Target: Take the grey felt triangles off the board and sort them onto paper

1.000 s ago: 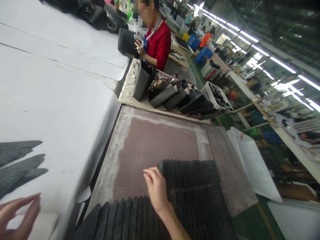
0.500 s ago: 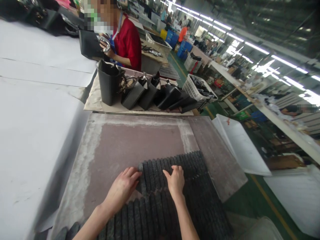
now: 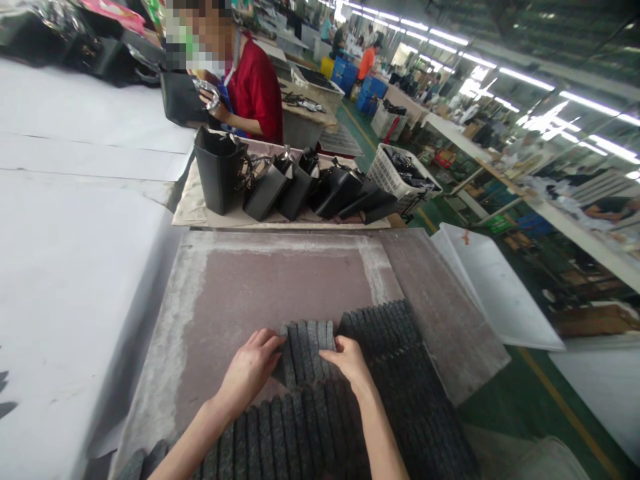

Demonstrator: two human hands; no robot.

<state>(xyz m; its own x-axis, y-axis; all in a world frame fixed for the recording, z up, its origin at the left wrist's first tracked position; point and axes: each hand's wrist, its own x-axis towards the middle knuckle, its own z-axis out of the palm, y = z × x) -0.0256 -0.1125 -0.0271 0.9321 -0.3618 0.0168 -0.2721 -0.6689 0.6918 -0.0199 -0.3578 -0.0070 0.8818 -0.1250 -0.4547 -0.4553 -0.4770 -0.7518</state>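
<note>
Dark grey fuzzy strips stand packed side by side in rows on a brownish board (image 3: 280,280). My left hand (image 3: 257,363) presses the left end of a short group of strips (image 3: 307,350), and my right hand (image 3: 345,360) pinches its right end. The group lies between both hands, with a small gap to the back-row strips (image 3: 380,327) at its right. Nearer to me, another row of strips (image 3: 280,433) runs under and between my forearms. The fingertips of my left hand are partly hidden behind the strips.
Black box-shaped bags (image 3: 217,173) stand on a cloth-covered surface beyond the board. A person in red (image 3: 260,87) holds a black bag (image 3: 180,100) there. White sheeting (image 3: 65,267) covers the left side. A white bin (image 3: 490,287) and a crate (image 3: 395,173) are at the right.
My right hand has closed on the right end of a group of strips. That group now stands apart from the strips at its right, with a gap between. The view has shifted slightly.
</note>
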